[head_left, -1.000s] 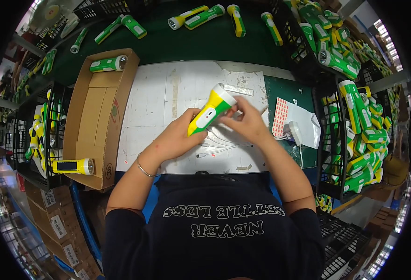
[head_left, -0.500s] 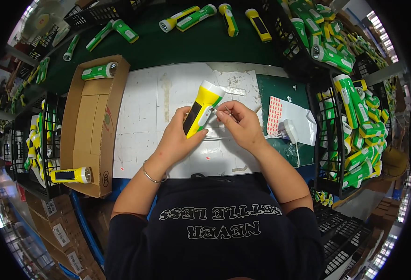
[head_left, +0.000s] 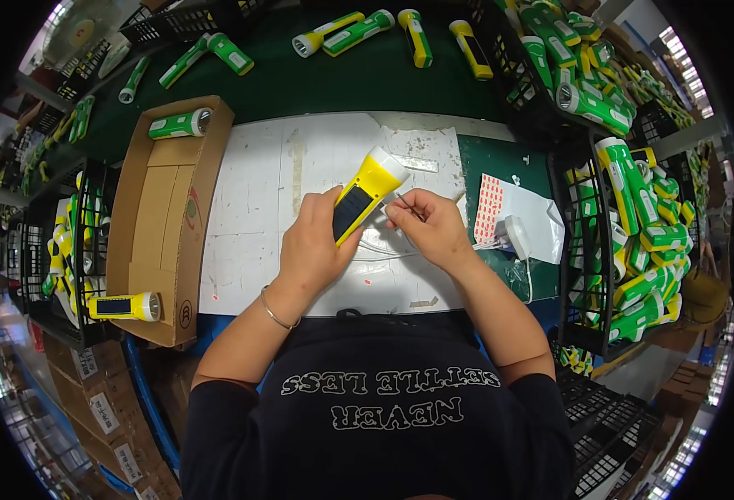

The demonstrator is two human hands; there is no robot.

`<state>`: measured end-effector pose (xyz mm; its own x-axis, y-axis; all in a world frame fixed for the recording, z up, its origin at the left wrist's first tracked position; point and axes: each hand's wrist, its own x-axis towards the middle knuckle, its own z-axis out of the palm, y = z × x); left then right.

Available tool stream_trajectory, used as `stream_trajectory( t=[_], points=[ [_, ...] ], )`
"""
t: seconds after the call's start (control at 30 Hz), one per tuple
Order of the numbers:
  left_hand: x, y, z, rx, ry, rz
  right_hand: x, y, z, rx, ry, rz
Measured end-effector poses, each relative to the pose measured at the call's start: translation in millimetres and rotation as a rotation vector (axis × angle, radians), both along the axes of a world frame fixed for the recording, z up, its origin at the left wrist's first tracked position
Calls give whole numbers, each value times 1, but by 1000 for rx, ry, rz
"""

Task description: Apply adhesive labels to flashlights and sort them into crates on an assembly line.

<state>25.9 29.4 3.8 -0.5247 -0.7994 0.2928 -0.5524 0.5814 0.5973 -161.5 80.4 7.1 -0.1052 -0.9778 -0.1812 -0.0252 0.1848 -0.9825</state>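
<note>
My left hand [head_left: 310,242] is wrapped round a yellow flashlight [head_left: 375,177] with a white head, tilted with its head up and to the right. A dark solar panel [head_left: 351,212] on its side faces up. Close to the flashlight's right side, my right hand [head_left: 432,227] pinches a thin dark rod-like piece [head_left: 407,203]; its exact kind is too small to tell. White cable [head_left: 375,252] lies on the white work surface [head_left: 259,200] beneath my hands, leading toward a white plug adapter [head_left: 517,237] on the right.
A cardboard box [head_left: 154,221] on the left holds a green flashlight [head_left: 179,124] and a yellow one [head_left: 125,307]. Black crates of flashlights stand at the left [head_left: 92,229] and right [head_left: 607,275]. More flashlights lie on the green belt [head_left: 325,83]. A red-patterned sticker sheet [head_left: 490,208] lies right.
The flashlight has turned in my left hand, so its solar panel now faces up and its switch side is out of sight. Flashlights on the belt have shifted slightly right.
</note>
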Motion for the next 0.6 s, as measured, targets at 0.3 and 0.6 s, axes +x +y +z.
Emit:
stream_trajectory(
  t=[0.3,0.6],
  points=[
    [3,0,1,-40,22,-37,-3,-4,-3,24,-25,43],
    [-3,-9,6,64,20,74,-4,4,3,-5,3,45]
  ],
)
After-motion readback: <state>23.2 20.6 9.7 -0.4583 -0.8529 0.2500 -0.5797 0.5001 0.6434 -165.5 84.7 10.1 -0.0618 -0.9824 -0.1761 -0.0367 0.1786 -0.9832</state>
